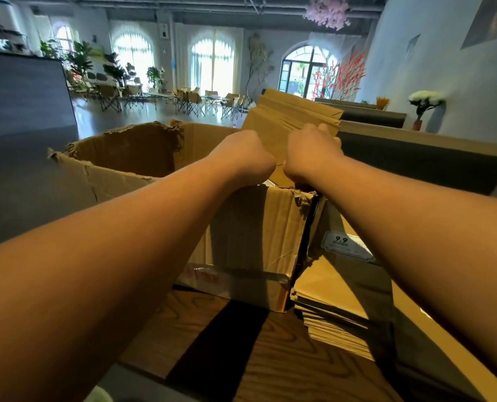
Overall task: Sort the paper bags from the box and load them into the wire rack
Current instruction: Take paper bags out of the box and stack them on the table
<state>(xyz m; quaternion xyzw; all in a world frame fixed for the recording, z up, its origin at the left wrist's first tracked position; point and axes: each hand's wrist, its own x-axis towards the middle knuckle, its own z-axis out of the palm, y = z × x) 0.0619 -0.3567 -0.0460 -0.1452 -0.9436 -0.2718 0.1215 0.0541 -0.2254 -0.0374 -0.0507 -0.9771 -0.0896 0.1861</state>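
A torn brown cardboard box (119, 175) stands open on a wooden table. Both my hands reach over its near right corner into a bundle of flat brown paper bags (293, 114) that sticks up above the rim. My left hand (243, 156) grips the bundle's left side with curled fingers. My right hand (314, 153) grips its right side, fingertips hooked over the bags' folded edges. A second stack of flat paper bags (337, 311) lies on the table right of the box, a 9.9 price label (347, 246) above it. No wire rack shows.
A wood-grain tabletop (212, 352) lies below the box. A dark counter (24, 94) stands at the left, a long bench or ledge (430, 146) at the right with a flower vase (418, 114). Folding chairs and plants fill the far room.
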